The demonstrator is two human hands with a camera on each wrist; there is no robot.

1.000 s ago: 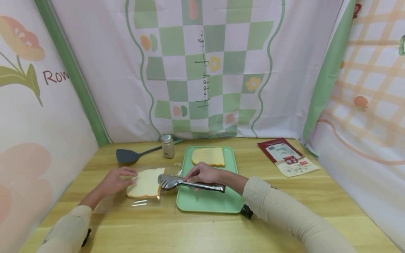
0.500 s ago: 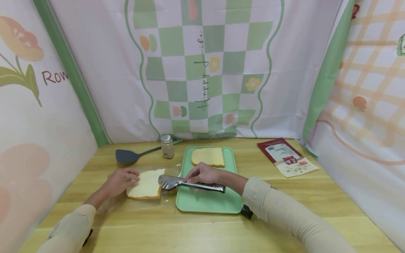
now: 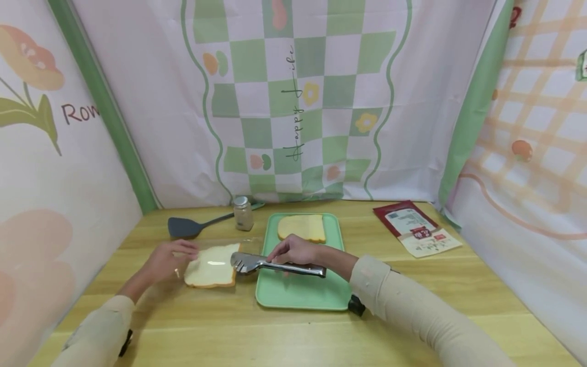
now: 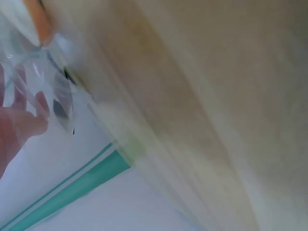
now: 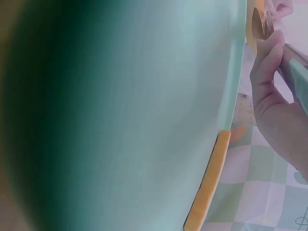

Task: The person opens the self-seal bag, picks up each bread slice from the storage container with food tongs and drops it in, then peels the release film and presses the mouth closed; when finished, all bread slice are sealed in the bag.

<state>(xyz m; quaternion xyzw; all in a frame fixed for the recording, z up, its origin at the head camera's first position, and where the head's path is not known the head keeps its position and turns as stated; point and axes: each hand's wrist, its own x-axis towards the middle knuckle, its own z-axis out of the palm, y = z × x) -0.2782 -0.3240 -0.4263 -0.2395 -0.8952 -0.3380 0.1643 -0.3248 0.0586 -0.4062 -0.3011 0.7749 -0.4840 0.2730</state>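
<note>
My right hand grips metal tongs above the green tray. The tongs' slotted head lies at the right edge of a pale bread slice with an orange-brown crust. My left hand is at that slice's left side and holds clear plastic film, which spreads around the bread. In the left wrist view, the film drapes across the fingers and thumb; the bread shows only as a corner. A second bread slice lies at the tray's back.
Behind the left hand lies a dark spatula, its handle passing behind a glass jar with a metal lid. A red and cream packet rests at the back right of the wooden table. Patterned curtains stand behind.
My left hand moved in over the bread's left side, then drew back left. The bread has shifted slightly right, and a glare now crosses its top. The right hand and tongs stayed nearly still.
</note>
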